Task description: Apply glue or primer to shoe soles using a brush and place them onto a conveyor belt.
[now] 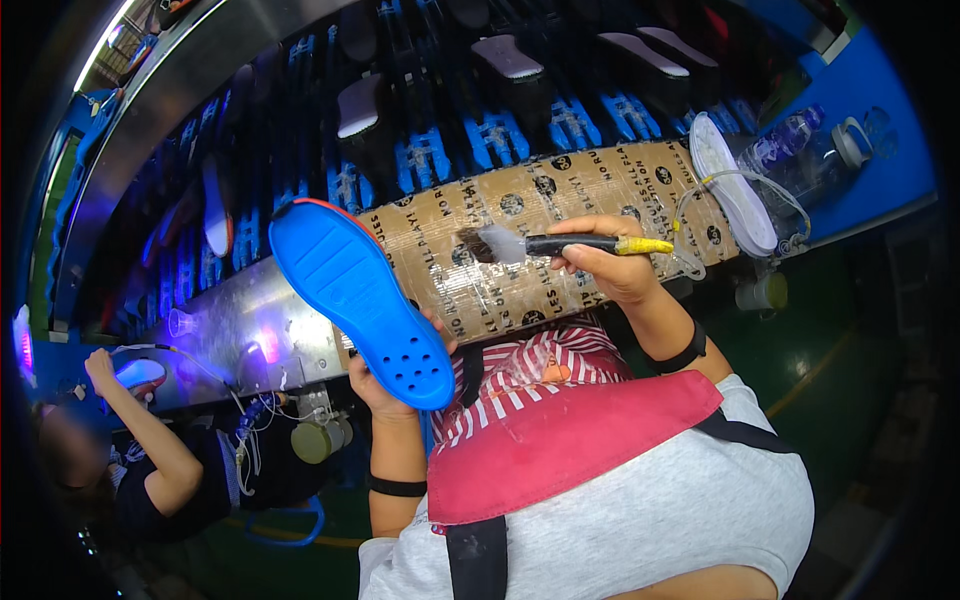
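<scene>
The left hand (385, 385) grips 1 blue shoe sole (360, 300) from beneath, fingers curled on its lower edge, tilting the flat face up toward the brush (560, 244) at 3 o'clock. The right hand (610, 265) pinches the brush handle, bristles just beside the sole, above the taped cardboard counter (600, 190).

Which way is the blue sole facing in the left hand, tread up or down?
Tread up. The blue sole, held in the left hand, shows its flat blue face with small round holes to the camera; its underside is hidden.
</scene>
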A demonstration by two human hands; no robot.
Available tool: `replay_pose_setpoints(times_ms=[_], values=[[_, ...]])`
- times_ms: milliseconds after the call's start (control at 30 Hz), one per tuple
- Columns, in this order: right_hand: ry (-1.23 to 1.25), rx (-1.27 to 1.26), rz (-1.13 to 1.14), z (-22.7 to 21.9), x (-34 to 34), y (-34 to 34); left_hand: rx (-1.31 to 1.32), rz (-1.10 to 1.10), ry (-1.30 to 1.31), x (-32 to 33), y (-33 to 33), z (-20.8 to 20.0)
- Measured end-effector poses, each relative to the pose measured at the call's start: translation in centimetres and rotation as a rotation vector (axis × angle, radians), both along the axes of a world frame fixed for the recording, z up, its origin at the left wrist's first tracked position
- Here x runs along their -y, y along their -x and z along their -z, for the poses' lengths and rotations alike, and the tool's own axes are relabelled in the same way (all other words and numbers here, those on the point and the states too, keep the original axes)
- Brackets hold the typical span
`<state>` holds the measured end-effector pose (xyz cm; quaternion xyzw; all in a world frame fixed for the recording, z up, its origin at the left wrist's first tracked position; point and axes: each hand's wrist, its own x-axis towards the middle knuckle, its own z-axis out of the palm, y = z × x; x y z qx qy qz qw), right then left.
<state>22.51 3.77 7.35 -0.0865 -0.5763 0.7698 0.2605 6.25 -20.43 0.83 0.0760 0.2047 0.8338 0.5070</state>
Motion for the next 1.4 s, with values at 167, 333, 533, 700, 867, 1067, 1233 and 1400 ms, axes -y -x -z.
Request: replay_pose_setpoints(times_ms=[167,333,533,700,867,1067,1233,1400], values=[[-0.11,-0.007,-0.017,-0.5,1.1,0.1,-0.044,0.059,-0.02,-1.5,0.1,0.4],[-0.249,0.106,0.023,-2.2,2.3,0.4,-0.048,0.07,-0.021,-3.1,-1.2,0.6],[-0.859,-0.154,0.216,-2.8,3.6,2.6,-0.134,0.104,0.011,-4.4,-2.7,0.2],[-1.072,-0.283,0.454,-3.5,4.4,4.9,-0.046,0.131,0.133,-3.6,-3.3,2.7],[-1.231,-0.205,0.385,-2.3,6.3,5.6,-0.105,0.11,0.134,-4.4,-3.8,1.3],[-1.004,-0.431,0.056,-2.2,5.5,5.5,-0.068,0.058,0.081,-3.9,-3.0,1.6],[-1.034,-0.231,0.272,-1.0,5.5,5.8,-0.077,-0.009,0.129,-5.0,-3.6,1.0],[-1.011,-0.295,0.079,-0.7,5.9,5.4,-0.106,0.031,0.055,-4.4,-2.8,2.2]])
